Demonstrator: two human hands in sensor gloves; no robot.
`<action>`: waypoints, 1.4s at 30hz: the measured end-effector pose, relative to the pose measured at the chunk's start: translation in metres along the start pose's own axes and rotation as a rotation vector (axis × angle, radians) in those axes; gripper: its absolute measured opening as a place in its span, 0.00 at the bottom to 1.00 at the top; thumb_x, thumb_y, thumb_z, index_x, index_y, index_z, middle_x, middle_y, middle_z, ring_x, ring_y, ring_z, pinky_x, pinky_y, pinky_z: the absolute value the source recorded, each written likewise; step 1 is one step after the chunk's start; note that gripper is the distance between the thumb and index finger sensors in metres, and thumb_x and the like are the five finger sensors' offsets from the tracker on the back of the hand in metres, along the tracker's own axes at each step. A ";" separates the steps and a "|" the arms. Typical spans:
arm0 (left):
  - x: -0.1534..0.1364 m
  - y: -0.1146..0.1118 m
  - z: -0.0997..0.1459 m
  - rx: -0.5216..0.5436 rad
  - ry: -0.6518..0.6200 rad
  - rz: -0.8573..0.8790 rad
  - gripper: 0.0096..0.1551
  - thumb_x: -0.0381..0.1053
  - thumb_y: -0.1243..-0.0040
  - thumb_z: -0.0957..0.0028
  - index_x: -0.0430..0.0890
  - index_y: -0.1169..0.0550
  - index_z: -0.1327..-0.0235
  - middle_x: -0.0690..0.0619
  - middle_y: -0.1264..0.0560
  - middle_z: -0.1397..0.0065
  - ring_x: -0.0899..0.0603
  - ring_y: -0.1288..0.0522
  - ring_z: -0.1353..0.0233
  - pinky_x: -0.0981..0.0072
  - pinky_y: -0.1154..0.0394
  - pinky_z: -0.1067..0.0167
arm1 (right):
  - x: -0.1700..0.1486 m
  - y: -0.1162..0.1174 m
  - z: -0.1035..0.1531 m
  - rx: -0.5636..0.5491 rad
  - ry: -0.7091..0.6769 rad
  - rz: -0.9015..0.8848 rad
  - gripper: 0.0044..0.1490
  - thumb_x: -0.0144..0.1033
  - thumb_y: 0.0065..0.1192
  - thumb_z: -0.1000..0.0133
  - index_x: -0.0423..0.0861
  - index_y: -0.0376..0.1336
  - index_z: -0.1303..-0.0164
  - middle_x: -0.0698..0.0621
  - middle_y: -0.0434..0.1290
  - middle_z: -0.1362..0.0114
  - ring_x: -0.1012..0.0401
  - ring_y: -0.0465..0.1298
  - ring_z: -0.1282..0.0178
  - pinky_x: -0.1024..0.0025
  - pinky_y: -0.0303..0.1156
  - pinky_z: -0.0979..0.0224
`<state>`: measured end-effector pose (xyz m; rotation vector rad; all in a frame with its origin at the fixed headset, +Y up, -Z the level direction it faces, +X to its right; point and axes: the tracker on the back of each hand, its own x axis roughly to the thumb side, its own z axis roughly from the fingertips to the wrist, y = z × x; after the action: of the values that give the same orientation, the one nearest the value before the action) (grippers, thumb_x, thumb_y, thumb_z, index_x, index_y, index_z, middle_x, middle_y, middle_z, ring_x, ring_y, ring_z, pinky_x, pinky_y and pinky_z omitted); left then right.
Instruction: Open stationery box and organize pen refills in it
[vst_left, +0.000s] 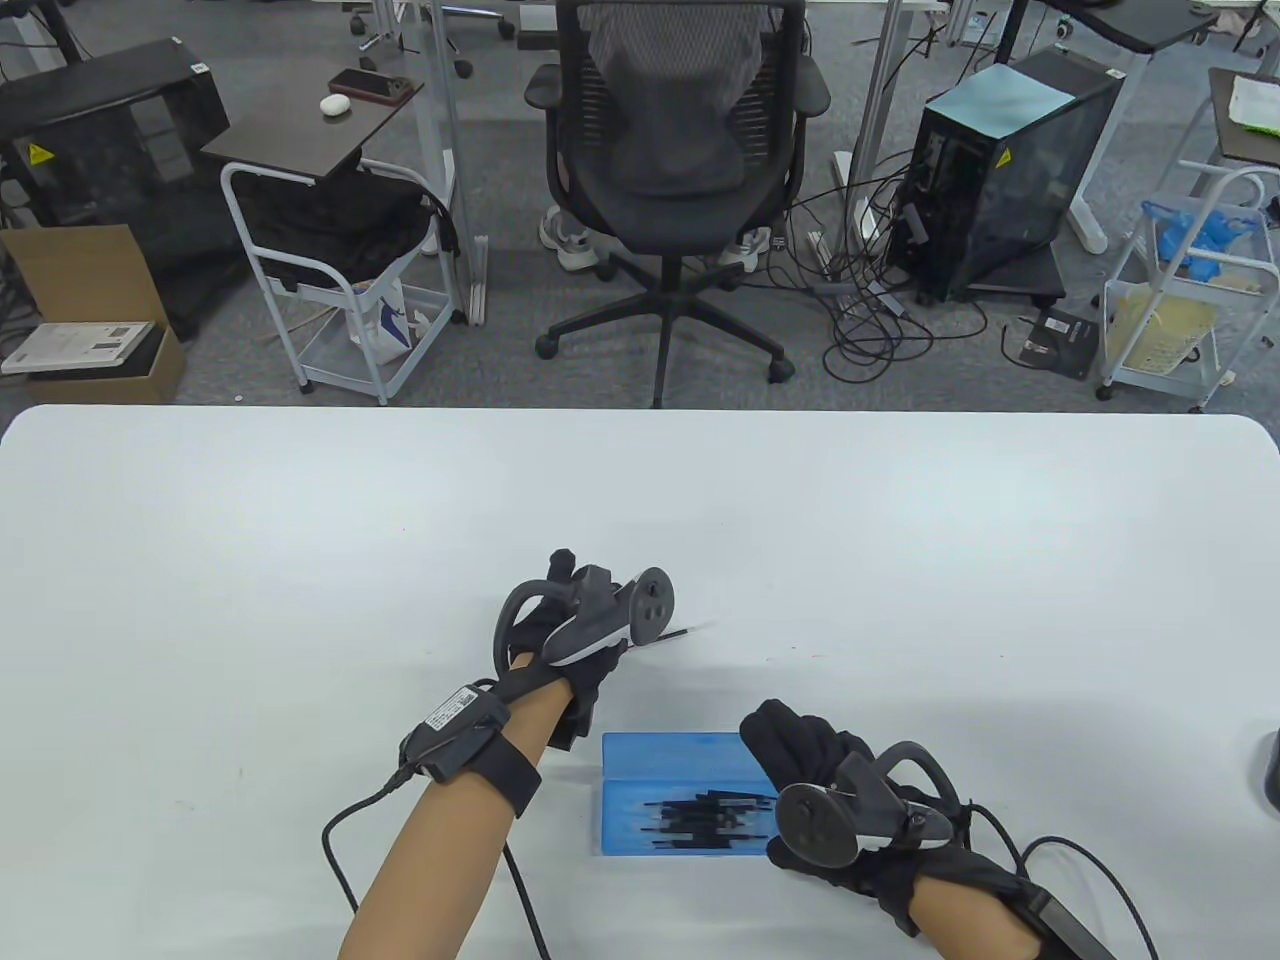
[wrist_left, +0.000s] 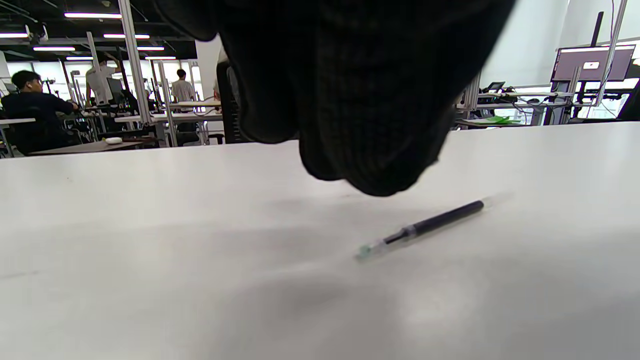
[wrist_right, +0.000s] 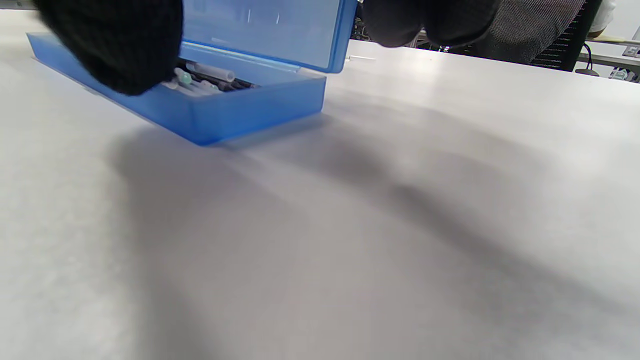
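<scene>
An open blue stationery box (vst_left: 625, 800) lies near the table's front edge, its lid (vst_left: 670, 750) raised on the far side. Several black pen refills (vst_left: 705, 820) lie in its base, also seen in the right wrist view as refills (wrist_right: 210, 80). My right hand (vst_left: 800, 745) is at the lid's right end, thumb (wrist_right: 115, 45) in front of the box (wrist_right: 240, 110) and fingers (wrist_right: 430, 20) behind the lid (wrist_right: 280, 30). One loose refill (vst_left: 685, 632) lies on the table left of and beyond the box. My left hand (vst_left: 560, 610) hovers over it, its fingers (wrist_left: 370, 160) just above the refill (wrist_left: 425, 227), not touching.
The white table (vst_left: 300, 560) stretches wide to both sides and ahead. A dark object (vst_left: 1268, 770) shows at the right edge. Glove cables (vst_left: 340, 850) trail off the front edge. An office chair (vst_left: 680, 150) stands beyond the far edge.
</scene>
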<state>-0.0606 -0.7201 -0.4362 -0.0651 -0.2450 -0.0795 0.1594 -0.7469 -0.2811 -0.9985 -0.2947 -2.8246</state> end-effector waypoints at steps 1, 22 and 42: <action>0.000 -0.004 -0.002 -0.016 -0.003 -0.003 0.27 0.50 0.21 0.55 0.58 0.17 0.40 0.62 0.15 0.36 0.50 0.21 0.25 0.40 0.46 0.13 | 0.000 0.000 0.000 0.000 0.000 0.000 0.77 0.59 0.64 0.48 0.40 0.17 0.20 0.31 0.26 0.12 0.30 0.54 0.15 0.34 0.59 0.20; 0.010 -0.027 -0.011 -0.019 -0.013 -0.010 0.24 0.48 0.23 0.52 0.60 0.18 0.41 0.63 0.14 0.36 0.51 0.21 0.25 0.39 0.46 0.13 | 0.000 0.000 -0.001 0.003 -0.001 -0.001 0.78 0.59 0.64 0.48 0.40 0.17 0.20 0.31 0.26 0.12 0.30 0.54 0.15 0.34 0.59 0.20; 0.007 -0.027 -0.004 -0.005 -0.064 0.021 0.29 0.49 0.24 0.53 0.53 0.21 0.36 0.61 0.15 0.38 0.48 0.20 0.26 0.35 0.48 0.13 | 0.000 -0.001 -0.001 0.002 0.000 0.000 0.78 0.59 0.64 0.48 0.40 0.17 0.20 0.31 0.26 0.12 0.30 0.54 0.14 0.34 0.59 0.20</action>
<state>-0.0550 -0.7479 -0.4372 -0.0757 -0.3079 -0.0569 0.1589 -0.7466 -0.2819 -0.9981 -0.2978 -2.8233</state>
